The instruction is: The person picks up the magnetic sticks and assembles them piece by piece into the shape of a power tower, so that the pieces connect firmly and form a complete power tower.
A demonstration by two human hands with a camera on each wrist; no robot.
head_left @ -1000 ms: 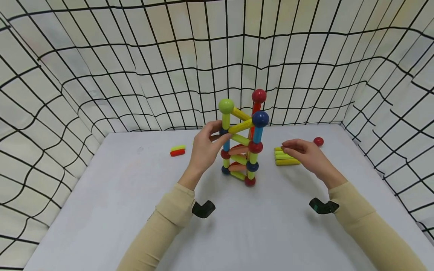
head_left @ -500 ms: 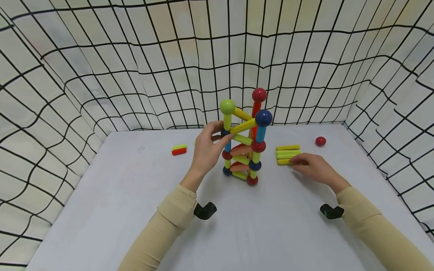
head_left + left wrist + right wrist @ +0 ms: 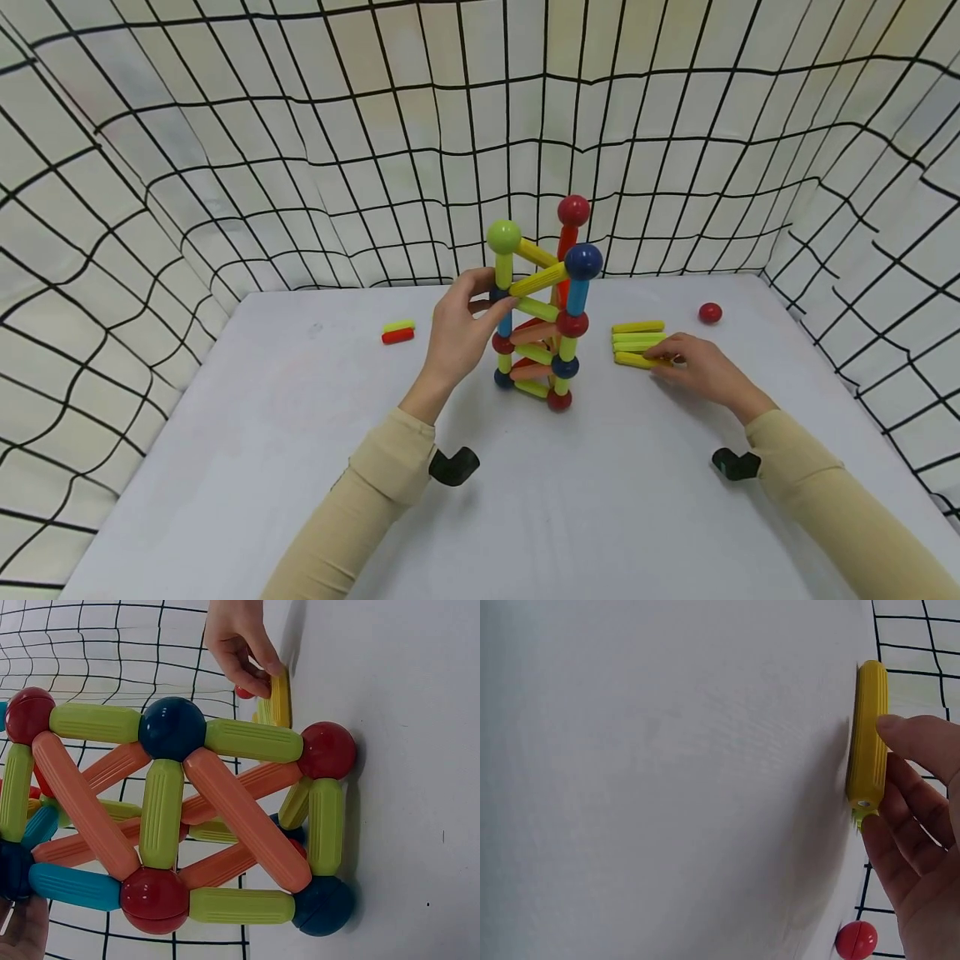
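A tower of coloured magnetic rods and balls (image 3: 572,323) stands upright in the middle of the table. My left hand (image 3: 459,329) pinches it at a dark blue ball (image 3: 497,294) on its left side, below the green top ball (image 3: 503,237). To the right, my right hand (image 3: 705,375) pinches the near yellow rod (image 3: 632,360) by its right end. In the right wrist view, thumb and fingers lie along that ribbed yellow rod (image 3: 868,735). Beside it lie two light green rods (image 3: 637,341) and another yellow rod (image 3: 638,327).
A red ball (image 3: 709,313) lies at the back right of the white table (image 3: 570,517). Left of the tower lie a short red rod (image 3: 397,336) and a yellow-green one (image 3: 399,325). A white wall with black netting (image 3: 360,167) encloses the back and sides.
My right hand has moved from the far side of the rod row to the nearest yellow rod, whose right end has swung slightly nearer. My left hand stays on the tower.
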